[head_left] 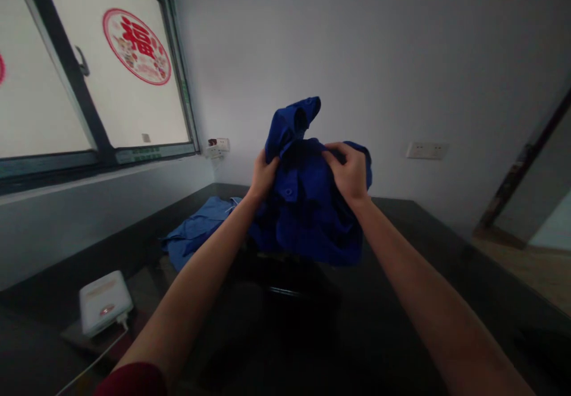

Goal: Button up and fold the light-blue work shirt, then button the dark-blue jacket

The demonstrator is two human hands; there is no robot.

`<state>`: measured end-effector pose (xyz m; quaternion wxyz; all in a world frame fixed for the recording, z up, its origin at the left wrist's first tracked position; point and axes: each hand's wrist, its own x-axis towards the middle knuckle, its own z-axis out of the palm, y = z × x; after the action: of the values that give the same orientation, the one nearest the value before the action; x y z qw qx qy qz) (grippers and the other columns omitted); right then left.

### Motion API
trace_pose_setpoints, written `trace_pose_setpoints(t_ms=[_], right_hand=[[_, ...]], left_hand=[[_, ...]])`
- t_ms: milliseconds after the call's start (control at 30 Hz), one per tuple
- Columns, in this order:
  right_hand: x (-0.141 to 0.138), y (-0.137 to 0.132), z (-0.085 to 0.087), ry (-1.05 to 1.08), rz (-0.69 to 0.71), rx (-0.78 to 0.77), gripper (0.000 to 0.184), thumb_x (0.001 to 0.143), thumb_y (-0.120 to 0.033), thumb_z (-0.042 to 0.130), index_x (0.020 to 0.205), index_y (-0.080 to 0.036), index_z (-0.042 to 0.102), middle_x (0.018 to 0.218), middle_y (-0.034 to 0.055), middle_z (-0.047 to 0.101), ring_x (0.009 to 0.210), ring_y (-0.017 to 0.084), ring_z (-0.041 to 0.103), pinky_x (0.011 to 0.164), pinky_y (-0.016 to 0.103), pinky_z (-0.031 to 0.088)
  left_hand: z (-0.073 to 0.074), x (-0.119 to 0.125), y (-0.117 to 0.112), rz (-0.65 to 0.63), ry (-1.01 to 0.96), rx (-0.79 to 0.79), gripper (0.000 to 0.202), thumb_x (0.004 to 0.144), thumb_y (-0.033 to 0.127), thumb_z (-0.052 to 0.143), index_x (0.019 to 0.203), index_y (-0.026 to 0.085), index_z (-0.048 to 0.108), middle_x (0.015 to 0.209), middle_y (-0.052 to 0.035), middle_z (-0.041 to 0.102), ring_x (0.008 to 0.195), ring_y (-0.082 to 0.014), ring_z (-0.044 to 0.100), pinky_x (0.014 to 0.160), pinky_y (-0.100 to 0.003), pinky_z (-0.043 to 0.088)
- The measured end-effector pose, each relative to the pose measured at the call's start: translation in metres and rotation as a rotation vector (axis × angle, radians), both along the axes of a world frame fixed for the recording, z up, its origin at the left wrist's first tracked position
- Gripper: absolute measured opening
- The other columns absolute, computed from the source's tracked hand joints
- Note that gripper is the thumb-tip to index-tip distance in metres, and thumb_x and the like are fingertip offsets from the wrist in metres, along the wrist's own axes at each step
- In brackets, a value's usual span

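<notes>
Bunched up in front of me is a dark blue shirt [307, 206], raised over the dark table, with a buttoned tab on its near face. My left hand [265, 173] is closed on its left edge, below a folded part that sticks up. On the other side, my right hand [350, 170] pinches the cloth near the top, thumb towards me. The lower folds hang down, and how far they touch the table is too dark to tell. Left of it lies a lighter blue piece of clothing [196, 226], partly hidden by my left forearm.
A dark table [401, 235] runs back to a plain wall. At the near left lies a white device [106, 302] with a white cable [96, 363] plugged in. A window [125, 57] is on the left; wall sockets [427, 150] are at the right.
</notes>
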<state>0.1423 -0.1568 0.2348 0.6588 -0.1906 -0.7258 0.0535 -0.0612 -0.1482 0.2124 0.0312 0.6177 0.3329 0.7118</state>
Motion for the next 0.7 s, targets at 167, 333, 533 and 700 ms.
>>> trace_pose_setpoints(t_ms=[167,333,533,700], right_hand=[[0.083,-0.077,-0.039,-0.115,-0.116,-0.045,0.019,0.087,-0.032,0.057,0.091,-0.022,0.071,0.093,0.0038,0.072,0.089,0.02,0.066,0.086,0.036,0.05],[0.16,-0.127,-0.129,-0.386,-0.152,-0.476,0.026,0.085,-0.044,0.055,0.099,-0.029,0.072,0.099,0.005,0.073,0.089,0.025,0.068,0.081,0.038,0.055],[0.224,-0.156,-0.187,-0.684,-0.126,-0.86,0.042,0.081,-0.055,0.054,0.112,-0.03,0.068,0.073,0.0055,0.073,0.063,0.022,0.069,0.057,0.029,0.054],[0.229,-0.11,-0.152,-0.553,-0.397,-0.821,0.046,0.087,-0.055,0.043,0.103,-0.021,0.068,0.045,-0.0012,0.056,0.038,0.015,0.053,0.043,0.025,0.041]], left_hand=[[-0.036,0.035,-0.029,-0.174,-0.005,-0.099,0.038,0.08,0.038,0.061,0.111,0.014,0.059,0.108,-0.0059,0.068,0.104,-0.0246,0.061,0.092,-0.039,0.048],[-0.119,0.02,-0.057,-0.174,0.013,-0.4,0.047,0.076,0.042,0.064,0.114,0.015,0.056,0.112,-0.0083,0.066,0.105,-0.0276,0.061,0.091,-0.04,0.05],[-0.164,-0.022,-0.065,0.011,-0.011,-0.663,0.056,0.079,0.047,0.057,0.124,0.016,0.045,0.118,-0.0097,0.062,0.108,-0.0261,0.06,0.092,-0.04,0.05],[-0.157,-0.038,-0.065,0.165,-0.128,-0.843,0.054,0.088,0.052,0.043,0.129,0.016,0.045,0.138,-0.012,0.049,0.129,-0.0263,0.044,0.108,-0.038,0.035]])
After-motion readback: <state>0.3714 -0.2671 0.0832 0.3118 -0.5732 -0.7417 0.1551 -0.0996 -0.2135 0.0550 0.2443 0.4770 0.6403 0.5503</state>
